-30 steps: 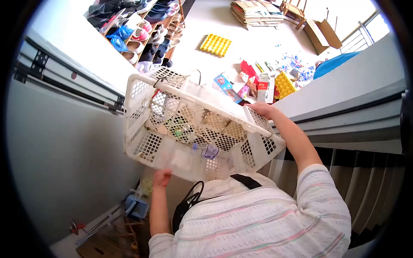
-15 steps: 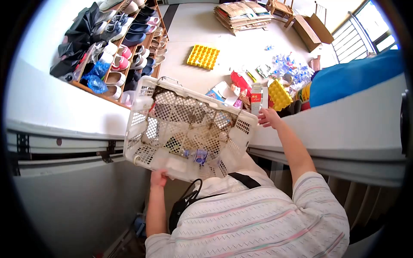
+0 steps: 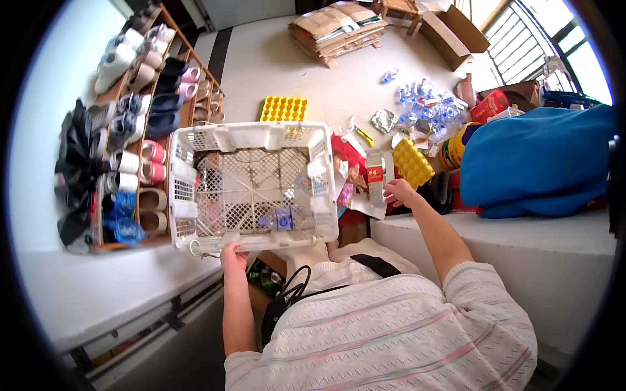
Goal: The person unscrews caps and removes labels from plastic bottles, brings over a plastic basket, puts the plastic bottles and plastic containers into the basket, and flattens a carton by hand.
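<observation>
Pale tiled floor (image 3: 254, 62) all through this room, bright from the railed window (image 3: 521, 42) up ahead. In close now to the white crate (image 3: 280, 242), reaching forward from the left fingers, held at the near rim by the left hand (image 3: 233, 257), closed on the plastic. Just one hand on it, and off-centre: a risk of twisting or dipping at the far side, with support from below impossible to make out. Watch the blue-labelled bottle (image 3: 283, 219), lying loose inside, to the right of the left fingers; likely to roll with any tilt. Watch, too, the cord loop (image 3: 195, 247) at the near corner, left of those fingers, and the black strap (image 3: 300, 280) to their right; both possible snags.

Over to the right hand (image 3: 400, 193), fingers loosely curled and apart, right by the red-and-white box (image 3: 376, 177). Contact? Cannot tell. Could knock that box into the yellow tray (image 3: 413, 163) leaning close behind, through a hurried or clumsy grab.

Further out, beyond the right fingers, a spill of clear bottles (image 3: 430, 107); slippery underfoot, probably. To their right, a blue cloth (image 3: 535, 163) over the ledge (image 3: 521, 234). Beyond the left fingers, past the crate, another yellow tray (image 3: 284, 109); off left, a packed shoe rack (image 3: 195, 55); farthest away, stacked cardboard (image 3: 339, 29).
</observation>
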`<state>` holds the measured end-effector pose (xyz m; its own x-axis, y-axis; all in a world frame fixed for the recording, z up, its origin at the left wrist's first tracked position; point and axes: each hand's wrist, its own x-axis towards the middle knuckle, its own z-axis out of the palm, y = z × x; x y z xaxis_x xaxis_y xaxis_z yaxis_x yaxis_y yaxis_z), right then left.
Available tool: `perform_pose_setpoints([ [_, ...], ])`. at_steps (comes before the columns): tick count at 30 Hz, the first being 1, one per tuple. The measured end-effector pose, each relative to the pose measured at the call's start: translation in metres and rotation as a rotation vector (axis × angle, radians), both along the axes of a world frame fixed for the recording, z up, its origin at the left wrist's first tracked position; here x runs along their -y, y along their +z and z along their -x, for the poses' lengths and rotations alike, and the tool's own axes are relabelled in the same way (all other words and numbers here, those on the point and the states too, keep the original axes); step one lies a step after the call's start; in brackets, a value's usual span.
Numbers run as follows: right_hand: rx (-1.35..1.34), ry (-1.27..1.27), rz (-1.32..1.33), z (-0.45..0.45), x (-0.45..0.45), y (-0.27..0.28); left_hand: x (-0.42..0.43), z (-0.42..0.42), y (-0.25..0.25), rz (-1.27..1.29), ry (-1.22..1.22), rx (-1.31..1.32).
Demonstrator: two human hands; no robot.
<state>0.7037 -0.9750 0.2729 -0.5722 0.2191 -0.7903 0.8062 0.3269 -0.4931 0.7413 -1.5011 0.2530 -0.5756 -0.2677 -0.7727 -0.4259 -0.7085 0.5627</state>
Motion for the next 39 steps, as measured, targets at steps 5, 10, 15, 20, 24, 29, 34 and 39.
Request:
perform_pose_setpoints([
  [5, 0.024, -0.034, 0.003, 0.027, -0.011, 0.005, -0.021, 0.114, 0.035, -0.004, -0.074, -0.131],
  [10, 0.092, -0.100, 0.036, 0.061, -0.024, -0.006, -0.029, 0.218, 0.027, -0.055, -0.111, -0.156],
  [15, 0.058, -0.203, 0.029, 0.143, -0.035, -0.016, -0.045, 0.338, 0.001, -0.096, -0.219, -0.095],
  [20, 0.043, -0.120, -0.107, 0.233, -0.024, -0.009, -0.072, 0.461, -0.019, -0.102, -0.371, 0.032],
  [24, -0.058, -0.214, 0.007, 0.302, 0.006, 0.043, -0.106, 0.560, -0.011, -0.072, -0.528, 0.123],
  [29, -0.112, -0.057, -0.231, 0.295, -0.017, 0.003, -0.178, 0.651, -0.021, 0.000, -0.670, 0.160],
  [34, -0.226, -0.420, -0.110, 0.324, -0.072, 0.027, -0.261, 0.724, -0.023, -0.027, -0.787, 0.071],
  [39, -0.034, -0.393, -0.145, 0.335, -0.149, 0.013, -0.373, 0.770, 0.001, -0.023, -0.787, 0.036],
])
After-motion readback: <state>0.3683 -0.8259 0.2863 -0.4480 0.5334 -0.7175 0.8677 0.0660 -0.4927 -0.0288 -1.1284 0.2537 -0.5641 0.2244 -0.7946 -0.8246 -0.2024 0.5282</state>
